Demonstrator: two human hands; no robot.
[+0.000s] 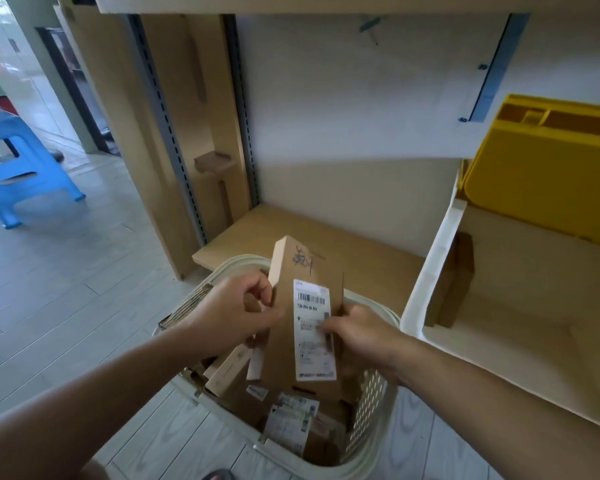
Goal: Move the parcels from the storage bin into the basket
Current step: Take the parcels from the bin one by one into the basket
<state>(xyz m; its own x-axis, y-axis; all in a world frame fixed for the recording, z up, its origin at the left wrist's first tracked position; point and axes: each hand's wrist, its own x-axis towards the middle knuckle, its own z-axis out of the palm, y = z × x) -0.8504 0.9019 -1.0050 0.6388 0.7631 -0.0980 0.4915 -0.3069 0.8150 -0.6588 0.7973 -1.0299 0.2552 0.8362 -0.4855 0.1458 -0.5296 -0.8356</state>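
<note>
Long cardboard parcel (305, 306) held upright over the basket (371, 403), lower end down among the other parcels (278, 407) already inside. White shipping label (313, 330) with barcode faces the camera; blue scribble near the top. Left hand (234, 311) grips the parcel's left edge, fingers curled round it. Right hand (359, 336) holds the right edge, thumb pressed on the label. Basket is cream plastic with a perforated wall, standing on pale floor tiles. To the right, a white storage bin (430, 271) with one brown box (452, 282) against its inner wall. Yellow bin (541, 168) on the shelf beyond. Blue stool (18, 168) far left.
</note>
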